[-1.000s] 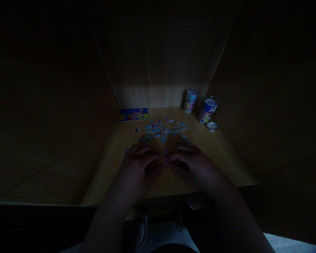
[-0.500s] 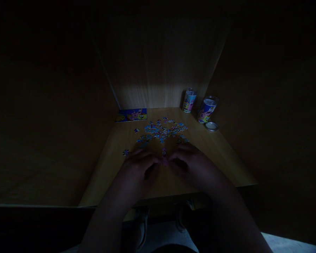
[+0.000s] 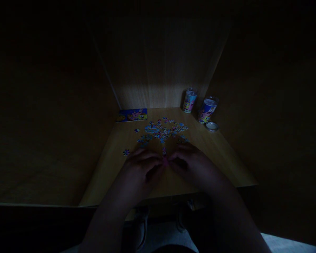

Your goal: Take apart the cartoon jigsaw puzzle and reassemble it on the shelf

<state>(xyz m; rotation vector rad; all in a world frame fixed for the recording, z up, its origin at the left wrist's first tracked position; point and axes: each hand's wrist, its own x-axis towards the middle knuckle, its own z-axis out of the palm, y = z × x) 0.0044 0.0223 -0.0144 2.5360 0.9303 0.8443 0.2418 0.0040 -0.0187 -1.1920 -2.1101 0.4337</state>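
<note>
Barely shifted, left fingers and right fingers pinch pink pieces over wooden tabletop between dark walls

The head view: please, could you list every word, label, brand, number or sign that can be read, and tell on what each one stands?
No text can be read.
Rear can and front can: coloured pictures; any lettering is too small and dark.
Picture card: coloured figures; no readable words.
Scattered puzzle pieces: too small to tell.
Pink puzzle pieces between the hands: too dark, partly covered.
</note>
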